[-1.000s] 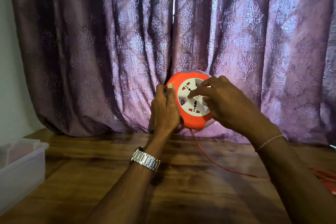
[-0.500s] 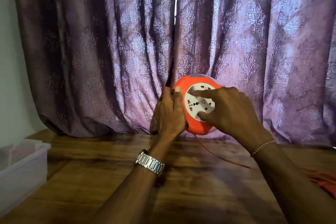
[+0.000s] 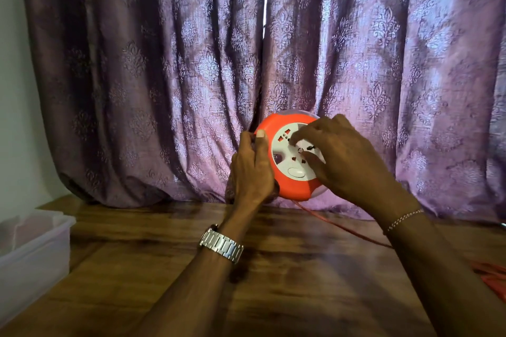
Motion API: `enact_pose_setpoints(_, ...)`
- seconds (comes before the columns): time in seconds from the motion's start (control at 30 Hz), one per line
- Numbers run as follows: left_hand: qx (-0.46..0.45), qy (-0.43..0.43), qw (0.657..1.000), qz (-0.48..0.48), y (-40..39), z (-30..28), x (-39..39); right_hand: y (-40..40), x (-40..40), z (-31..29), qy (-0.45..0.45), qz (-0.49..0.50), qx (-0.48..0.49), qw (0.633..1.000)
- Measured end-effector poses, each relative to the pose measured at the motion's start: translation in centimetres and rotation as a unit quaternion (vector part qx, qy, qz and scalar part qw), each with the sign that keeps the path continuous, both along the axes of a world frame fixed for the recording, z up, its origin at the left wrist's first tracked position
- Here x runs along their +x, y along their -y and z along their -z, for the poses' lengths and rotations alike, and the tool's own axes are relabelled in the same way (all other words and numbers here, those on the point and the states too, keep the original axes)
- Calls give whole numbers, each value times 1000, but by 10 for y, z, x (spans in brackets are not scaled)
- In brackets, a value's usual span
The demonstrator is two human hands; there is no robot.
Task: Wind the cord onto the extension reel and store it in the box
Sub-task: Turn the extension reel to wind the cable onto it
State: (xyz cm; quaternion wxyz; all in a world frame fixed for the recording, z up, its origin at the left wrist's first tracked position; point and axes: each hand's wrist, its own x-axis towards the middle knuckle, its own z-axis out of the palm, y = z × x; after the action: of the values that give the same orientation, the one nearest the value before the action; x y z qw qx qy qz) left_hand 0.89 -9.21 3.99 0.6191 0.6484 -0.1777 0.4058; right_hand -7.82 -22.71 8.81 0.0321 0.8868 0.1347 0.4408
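Head view: winding under way
Left hand (image 3: 253,172): grips reel (image 3: 290,186) rim, steadying it
Right hand (image 3: 345,161): fingers curled on white face, turning
Cord (image 3: 342,226): trailing over table (image 3: 164,268)

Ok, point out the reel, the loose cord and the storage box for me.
extension reel (image 3: 294,189), head view, on its orange lower rim.
cord (image 3: 342,226), head view, on the stretch trailing over the table.
box (image 3: 35,252), head view, on its translucent front wall.
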Motion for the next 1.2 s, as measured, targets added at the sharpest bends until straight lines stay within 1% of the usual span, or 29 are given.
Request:
enact_pose_setpoints(0.1,-4,4,1000,6,-1,-1,1,-1,-3,0,-79,0,-42,996)
enact_pose_setpoints(0.2,0,10,1000,2,-2,-1,-2,-5,-4,0,-93,26,-50,994)
enact_pose_setpoints(0.4,7,17,1000,-1,-1,-3,-7,-9,-8,2,-39,31,-23,999)
enact_pose_setpoints(0.5,9,9,1000,-4,-1,-2,-8,-8,-6,7,-9,50,1,999)
enact_pose_setpoints(0.67,13,3,1000,-15,-1,-3,-7,-8,4,13,45,82,103,990)
enact_pose_setpoints(0.77,12,9,1000,-5,-1,-4,-9,-8,9,14,75,112,118,984)
enact_pose_setpoints(0.9,11,10,1000,-7,-1,-3,-8,-9,6,12,91,110,73,987)
enact_pose_setpoints(1.0,9,6,1000,-18,-2,-2,-5,-7,2,6,69,35,33,996)
enact_pose_setpoints(1.1,10,5,1000,-13,-3,-3,-5,-4,1,2,1,16,-28,999)
enact_pose_setpoints(1.2,11,7,1000,-4,-3,-3,-5,-7,-3,1,-64,31,-58,996)
